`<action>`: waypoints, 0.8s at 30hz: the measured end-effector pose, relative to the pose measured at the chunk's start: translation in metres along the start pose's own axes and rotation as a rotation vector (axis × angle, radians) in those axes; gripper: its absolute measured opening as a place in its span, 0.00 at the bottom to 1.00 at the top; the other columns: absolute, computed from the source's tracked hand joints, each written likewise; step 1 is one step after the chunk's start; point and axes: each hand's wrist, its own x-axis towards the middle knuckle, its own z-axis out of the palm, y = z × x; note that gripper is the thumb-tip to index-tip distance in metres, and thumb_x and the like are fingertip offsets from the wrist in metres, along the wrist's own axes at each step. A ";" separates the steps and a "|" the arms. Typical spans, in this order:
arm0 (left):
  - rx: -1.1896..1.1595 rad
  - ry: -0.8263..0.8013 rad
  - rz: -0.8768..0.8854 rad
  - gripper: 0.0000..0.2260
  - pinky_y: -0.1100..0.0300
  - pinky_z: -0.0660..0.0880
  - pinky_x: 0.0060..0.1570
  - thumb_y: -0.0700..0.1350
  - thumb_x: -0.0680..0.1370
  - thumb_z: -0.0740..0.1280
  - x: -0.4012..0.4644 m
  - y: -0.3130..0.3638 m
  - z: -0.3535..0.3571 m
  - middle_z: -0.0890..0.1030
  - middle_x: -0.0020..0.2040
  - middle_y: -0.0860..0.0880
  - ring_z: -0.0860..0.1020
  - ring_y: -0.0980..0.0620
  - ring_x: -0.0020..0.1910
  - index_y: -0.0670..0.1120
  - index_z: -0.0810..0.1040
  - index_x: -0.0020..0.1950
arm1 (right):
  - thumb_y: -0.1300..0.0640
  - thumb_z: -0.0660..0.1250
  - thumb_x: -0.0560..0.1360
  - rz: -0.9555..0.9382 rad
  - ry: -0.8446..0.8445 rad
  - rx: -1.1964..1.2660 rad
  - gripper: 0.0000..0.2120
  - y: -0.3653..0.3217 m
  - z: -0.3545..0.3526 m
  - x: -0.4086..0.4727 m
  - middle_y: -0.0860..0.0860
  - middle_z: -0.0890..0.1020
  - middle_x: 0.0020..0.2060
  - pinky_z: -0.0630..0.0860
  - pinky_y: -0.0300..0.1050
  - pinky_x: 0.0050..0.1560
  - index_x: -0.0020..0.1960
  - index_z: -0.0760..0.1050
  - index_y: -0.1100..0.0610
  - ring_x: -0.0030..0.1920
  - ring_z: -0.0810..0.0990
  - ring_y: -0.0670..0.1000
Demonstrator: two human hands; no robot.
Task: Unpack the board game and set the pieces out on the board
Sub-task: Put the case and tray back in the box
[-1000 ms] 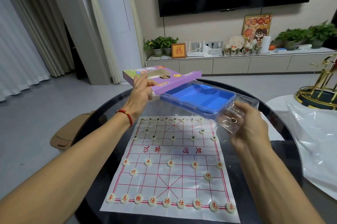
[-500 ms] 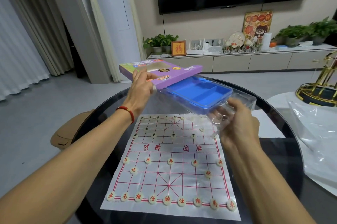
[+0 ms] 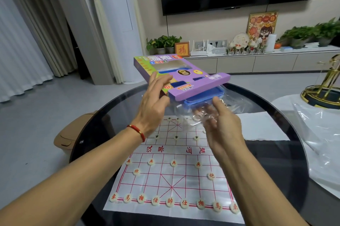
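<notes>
- The left hand [image 3: 153, 104] holds the purple game box [image 3: 181, 77] above the far part of the table, fingers laid along the box's top face near its left edge and the thumb underneath, so the hand grips the box.
- The box is tilted, its open end toward 4 o'clock, and a blue tray [image 3: 204, 97] sticks a short way out of that open end.
- The right hand [image 3: 223, 121] is at 4 o'clock from the box, palm turned up toward the tray, fingers loosely bent against a clear plastic cover [image 3: 195, 115] that wraps the tray's near end; whether the fingers truly grasp it cannot be told.
- A red cord bracelet [image 3: 137, 131] sits on the left wrist.
- Below the hands, the paper board [image 3: 165, 179] with its red grid lies flat on the round dark glass table [image 3: 276, 161].
- Round cream pieces [image 3: 170, 202] with red characters stand in a row along the board's 6 o'clock edge, with more on the rows above.
- Pieces with dark characters [image 3: 176, 136] sit toward the 12 o'clock end, partly hidden by the hands.
- A clear plastic sheet [image 3: 322, 143] lies at 3 o'clock from the board, off the table's right rim.
</notes>
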 end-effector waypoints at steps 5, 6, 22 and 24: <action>-0.422 0.288 -0.174 0.20 0.47 0.76 0.63 0.54 0.74 0.67 0.004 -0.001 -0.003 0.71 0.72 0.46 0.75 0.46 0.69 0.61 0.74 0.66 | 0.60 0.66 0.81 0.037 -0.069 0.017 0.13 0.004 0.001 0.002 0.58 0.84 0.49 0.83 0.43 0.40 0.62 0.78 0.66 0.43 0.86 0.53; -0.425 0.436 -0.300 0.23 0.46 0.78 0.60 0.57 0.71 0.70 0.012 -0.003 -0.006 0.73 0.71 0.45 0.78 0.47 0.65 0.62 0.73 0.65 | 0.60 0.66 0.81 0.034 -0.079 0.012 0.13 0.004 0.002 0.002 0.60 0.85 0.50 0.83 0.44 0.41 0.63 0.78 0.66 0.44 0.86 0.54; -0.917 0.357 -0.853 0.16 0.49 0.81 0.29 0.43 0.79 0.70 -0.005 0.003 -0.027 0.86 0.51 0.39 0.86 0.43 0.39 0.39 0.77 0.66 | 0.46 0.69 0.78 -0.006 -0.382 -0.400 0.25 0.015 0.004 0.001 0.59 0.84 0.59 0.82 0.59 0.57 0.68 0.73 0.59 0.59 0.84 0.57; -0.889 0.316 -0.871 0.15 0.50 0.82 0.29 0.44 0.79 0.70 -0.007 0.008 -0.027 0.86 0.49 0.40 0.85 0.44 0.38 0.40 0.77 0.64 | 0.46 0.71 0.75 -0.018 -0.373 -0.391 0.27 0.016 0.006 0.002 0.58 0.83 0.60 0.82 0.58 0.57 0.69 0.73 0.58 0.59 0.84 0.57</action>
